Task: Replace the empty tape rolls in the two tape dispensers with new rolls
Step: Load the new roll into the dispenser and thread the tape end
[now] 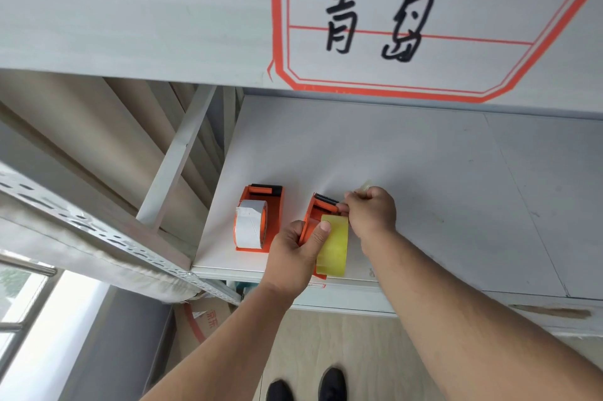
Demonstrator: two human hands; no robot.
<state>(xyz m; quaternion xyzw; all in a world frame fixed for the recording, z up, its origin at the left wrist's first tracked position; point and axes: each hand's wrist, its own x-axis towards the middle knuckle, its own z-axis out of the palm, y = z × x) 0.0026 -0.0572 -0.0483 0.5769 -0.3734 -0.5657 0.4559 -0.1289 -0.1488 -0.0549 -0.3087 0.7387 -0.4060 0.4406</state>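
Note:
Two orange tape dispensers stand on a white shelf [424,188] near its front left corner. The left dispenser [274,208] carries a white tape roll [249,227]. The right dispenser [313,216] holds a yellowish clear tape roll [334,250]. My left hand [298,257] grips the right dispenser's side, thumb lying on the yellowish roll. My right hand [372,214] is beside the dispenser's toothed cutter [326,199], fingers curled and pinching the clear tape end, which sticks up past the knuckles.
A shelf beam with a red-bordered handwritten label [424,25] hangs close overhead. A perforated metal rail [98,231] and a diagonal brace [176,159] lie to the left. Below are a cardboard box [208,322], wood-look floor and my shoes [331,384].

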